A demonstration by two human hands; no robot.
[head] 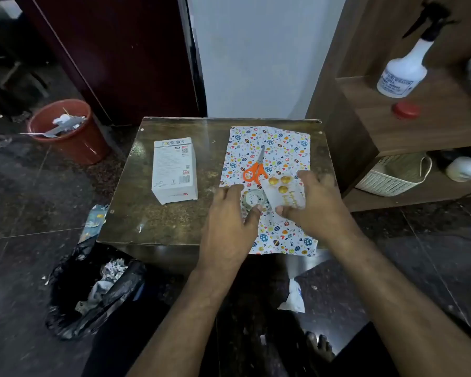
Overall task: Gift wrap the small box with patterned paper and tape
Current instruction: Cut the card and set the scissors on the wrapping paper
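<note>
A sheet of patterned paper (280, 148) with coloured eggs lies flat on the right half of a small table (174, 224). Orange-handled scissors (256, 170) lie on the paper. A roll of clear tape (252, 199) sits on the paper near its left edge. My left hand (229, 221) reaches over the roll, its fingers curled around it. My right hand (316, 202) holds a small white card (284, 193) with gold dots and gold lettering just above the paper. The white box (174, 170) lies on the table's left half, apart from both hands.
A red bucket (71, 131) with scraps stands on the floor at the back left. A black rubbish bag (93, 289) sits by the table's front left corner. Wooden shelves (419, 123) on the right carry a spray bottle (403, 72) and a white basket (392, 175).
</note>
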